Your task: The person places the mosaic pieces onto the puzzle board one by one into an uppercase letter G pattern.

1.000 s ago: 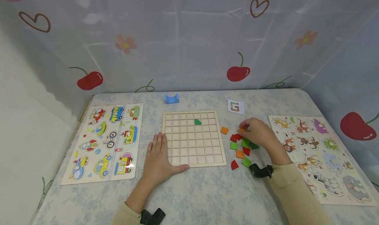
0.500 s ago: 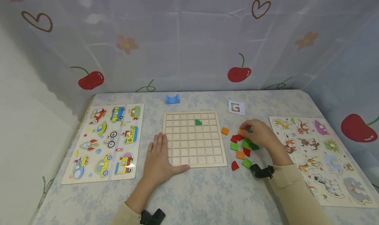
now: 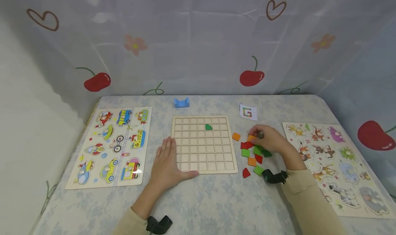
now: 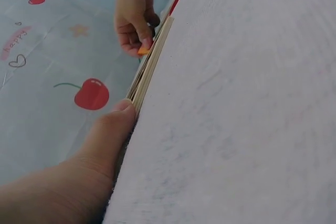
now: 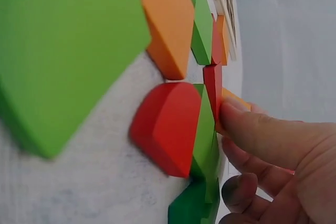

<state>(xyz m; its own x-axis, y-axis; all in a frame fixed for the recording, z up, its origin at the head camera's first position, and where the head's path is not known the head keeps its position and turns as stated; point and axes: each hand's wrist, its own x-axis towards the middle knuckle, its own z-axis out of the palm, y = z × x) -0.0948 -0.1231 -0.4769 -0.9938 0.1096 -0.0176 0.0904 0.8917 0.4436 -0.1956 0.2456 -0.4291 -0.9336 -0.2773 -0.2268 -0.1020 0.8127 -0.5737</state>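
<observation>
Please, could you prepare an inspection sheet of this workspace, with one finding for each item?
Surface: table with pale, blue-mottled top.
Job's things: grid board holds one dark green quarter-round; loose red, orange and green pieces lie to its right; pattern card shows a coloured G.
Clutter: vehicle puzzle at left, animal puzzle at right, blue stand behind the grid board.
Hands: left hand spread at the board's near left corner; right hand pinches an orange piece.
Cables: nothing seen; black devices on both wrists.
Surroundings: pale backdrop printed with cherries, hearts and flowers.
</observation>
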